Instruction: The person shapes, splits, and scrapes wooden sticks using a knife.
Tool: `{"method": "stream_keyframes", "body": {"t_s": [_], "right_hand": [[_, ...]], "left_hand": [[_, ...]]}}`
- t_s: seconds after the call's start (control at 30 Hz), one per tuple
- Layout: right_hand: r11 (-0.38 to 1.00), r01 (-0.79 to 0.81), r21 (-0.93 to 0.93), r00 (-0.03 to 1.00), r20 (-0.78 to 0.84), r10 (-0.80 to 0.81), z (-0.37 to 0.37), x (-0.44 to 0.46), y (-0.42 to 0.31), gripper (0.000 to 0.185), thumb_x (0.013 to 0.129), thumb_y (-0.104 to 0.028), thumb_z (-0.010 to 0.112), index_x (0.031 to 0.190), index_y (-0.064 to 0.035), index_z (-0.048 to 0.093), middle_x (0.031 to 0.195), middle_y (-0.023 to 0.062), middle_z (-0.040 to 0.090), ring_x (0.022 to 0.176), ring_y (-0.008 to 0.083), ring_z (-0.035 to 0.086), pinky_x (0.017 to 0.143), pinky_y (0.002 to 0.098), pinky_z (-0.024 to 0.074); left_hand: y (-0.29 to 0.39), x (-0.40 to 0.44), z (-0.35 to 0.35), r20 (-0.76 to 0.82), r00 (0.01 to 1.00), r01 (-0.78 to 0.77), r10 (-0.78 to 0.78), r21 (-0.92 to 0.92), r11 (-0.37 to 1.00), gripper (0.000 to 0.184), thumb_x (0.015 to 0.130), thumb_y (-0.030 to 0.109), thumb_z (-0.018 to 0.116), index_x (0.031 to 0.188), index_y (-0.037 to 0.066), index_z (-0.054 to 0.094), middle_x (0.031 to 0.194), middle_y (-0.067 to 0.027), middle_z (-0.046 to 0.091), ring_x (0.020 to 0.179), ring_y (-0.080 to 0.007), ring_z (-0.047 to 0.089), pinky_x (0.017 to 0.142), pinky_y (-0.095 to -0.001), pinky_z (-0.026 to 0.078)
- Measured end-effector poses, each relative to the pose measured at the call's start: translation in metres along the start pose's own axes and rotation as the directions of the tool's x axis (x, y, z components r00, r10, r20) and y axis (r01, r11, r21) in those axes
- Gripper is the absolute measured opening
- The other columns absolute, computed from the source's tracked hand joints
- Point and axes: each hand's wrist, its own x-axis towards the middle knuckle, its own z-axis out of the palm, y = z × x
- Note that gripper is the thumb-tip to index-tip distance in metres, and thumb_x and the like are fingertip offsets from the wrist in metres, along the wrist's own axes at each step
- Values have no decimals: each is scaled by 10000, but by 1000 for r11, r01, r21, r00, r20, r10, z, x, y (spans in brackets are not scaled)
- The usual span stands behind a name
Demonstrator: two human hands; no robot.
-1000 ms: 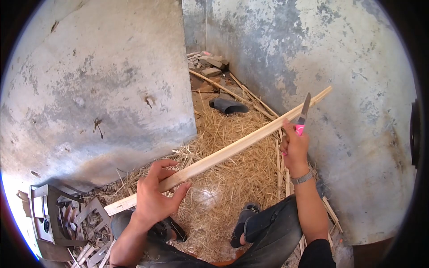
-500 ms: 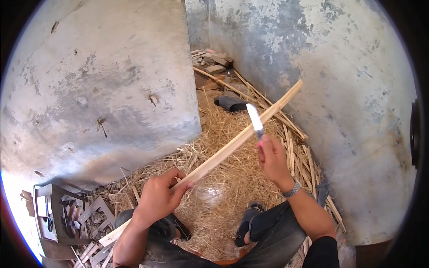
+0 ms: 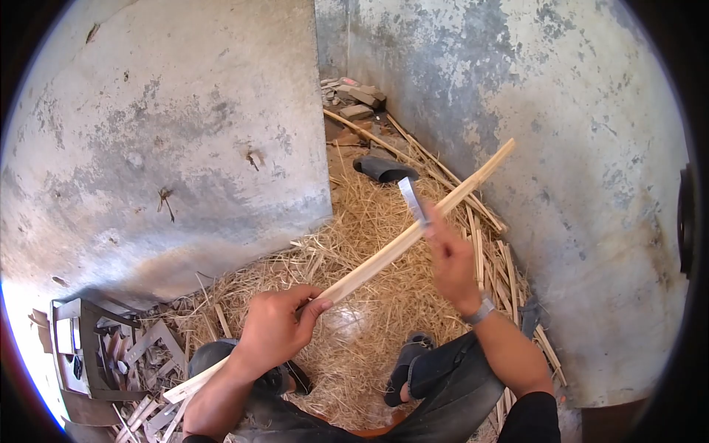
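A long pale wooden strip (image 3: 377, 263) slants from my lap up to the right, its far end in front of the right wall. My left hand (image 3: 279, 328) is closed round its lower part, thumb on top. My right hand (image 3: 452, 258) grips a knife (image 3: 411, 199) by its handle, which my fingers cover. The blade points up and left, with its base beside the strip's edge. Whether the blade touches the wood cannot be told.
Straw and shavings (image 3: 354, 369) cover the floor round my feet. More strips (image 3: 509, 277) lie along the right wall. A dark curved piece (image 3: 384, 169) and bricks (image 3: 358, 96) lie ahead. A dark frame (image 3: 88, 354) with scraps stands at the left.
My right hand with the knife has moved left and down from the strip's upper part. The strip has tilted more steeply, its far end shifting left. My left hand has kept hold of it.
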Motion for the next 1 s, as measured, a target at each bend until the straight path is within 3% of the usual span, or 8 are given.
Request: {"method": "stream_keyframes", "body": {"t_s": [0.13,0.27,0.33,0.53,0.6,0.73,0.83,1.0], "right_hand": [[997,-29,76,968,249,10,21,-15,-59,375,1033,-73,565,1402,-46,623,719,124,673,567,163,594,562,370,471],[1000,29,9,997,68,-29,14,5,-27,391,1018,-54,573,1406,-29,615,640,117,594,516,148,534,515,347,430],[972,-235,-18,972,-18,234,4,14,-34,413,1004,-38,597,1416,-18,607,716,65,659,567,95,542,538,267,396],[996,73,42,987,142,-78,30,-21,-53,400,1035,-70,567,1430,-20,593,682,29,602,553,56,456,483,271,361],[994,86,70,981,168,-97,29,-16,-50,397,1039,-80,565,1430,-14,592,676,39,599,554,51,445,479,272,357],[949,-297,105,954,-1,299,18,2,-48,344,1005,-95,622,1333,-6,670,684,146,649,498,138,527,478,333,405],[995,-76,66,997,-24,78,34,-15,-56,330,1009,-93,618,1321,-2,676,727,159,685,497,130,528,472,308,400],[988,-59,143,996,68,50,31,-5,-55,407,998,-62,618,1401,-2,610,721,157,674,498,127,519,486,301,401]], "left_hand": [[5,6,3,43,998,54,-55,31,998,179,1017,148,652,1021,-14,727,644,-65,666,580,-95,620,538,-279,472],[6,5,2,-53,995,79,-89,-175,981,191,1043,140,604,1045,-16,715,662,-53,689,574,-84,621,536,-277,474],[8,5,-1,-73,994,62,-81,-241,969,192,1049,142,596,1088,-18,695,669,-48,699,562,-77,613,526,-267,466],[7,8,-3,-39,996,62,-77,-282,957,334,1061,141,563,1315,13,388,690,-58,711,488,-59,533,475,-229,392],[16,6,-6,-104,983,116,-151,-285,952,264,1045,130,573,1227,-52,514,725,-96,679,598,-158,682,563,-309,487],[4,2,-4,-110,993,15,-45,-261,965,349,1047,153,565,1295,-38,412,753,-94,674,560,-151,631,555,-308,468],[21,4,-8,-26,986,141,-166,-412,900,404,1074,252,531,1321,-17,358,759,-107,678,560,-136,607,545,-296,454],[10,10,-4,-100,987,73,-125,-416,906,608,1098,571,252,1335,13,300,752,-143,713,518,-163,605,514,-257,466]]}}
